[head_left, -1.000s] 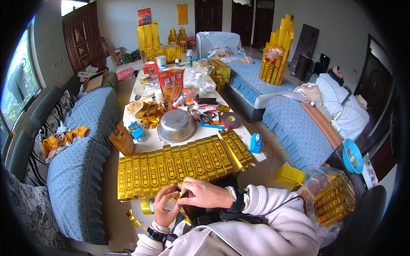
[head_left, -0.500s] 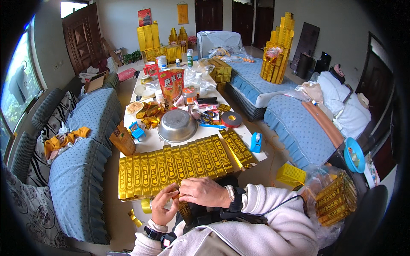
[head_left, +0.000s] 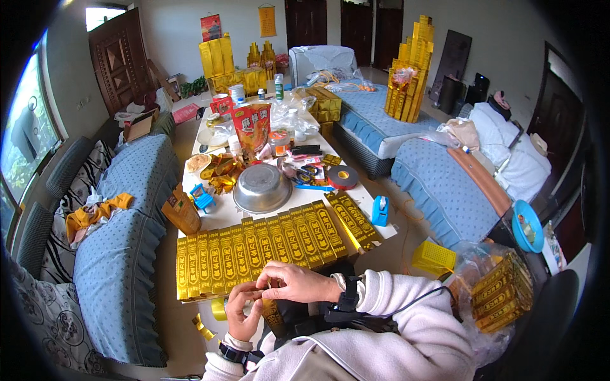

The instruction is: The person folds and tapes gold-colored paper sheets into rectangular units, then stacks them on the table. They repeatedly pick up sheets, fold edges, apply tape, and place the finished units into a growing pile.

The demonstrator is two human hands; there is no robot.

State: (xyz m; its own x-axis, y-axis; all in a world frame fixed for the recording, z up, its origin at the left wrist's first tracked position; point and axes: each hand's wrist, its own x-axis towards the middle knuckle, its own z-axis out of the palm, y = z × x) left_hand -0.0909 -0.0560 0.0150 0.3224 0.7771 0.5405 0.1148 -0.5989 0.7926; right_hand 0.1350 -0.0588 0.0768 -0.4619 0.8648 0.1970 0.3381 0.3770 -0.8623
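White low table (head_left: 219, 219) runs down the room betw. blue-covered sofas. At its near edge, both hands meet over a gold foil piece (head_left: 272, 312), just below the row of gold foil bars (head_left: 267, 244). Left hand (head_left: 243, 312) curled, fingers pinching the piece from below; right hand (head_left: 293, 283) half closed on it from above. Behind the row: steel bowl (head_left: 262, 188), red tape roll (head_left: 342, 178), blue tape dispenser (head_left: 380, 211) at rt edge.

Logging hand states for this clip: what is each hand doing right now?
Left hand: fingers closed on a gold paper piece.
Right hand: fingers pinching the same gold paper piece from above.
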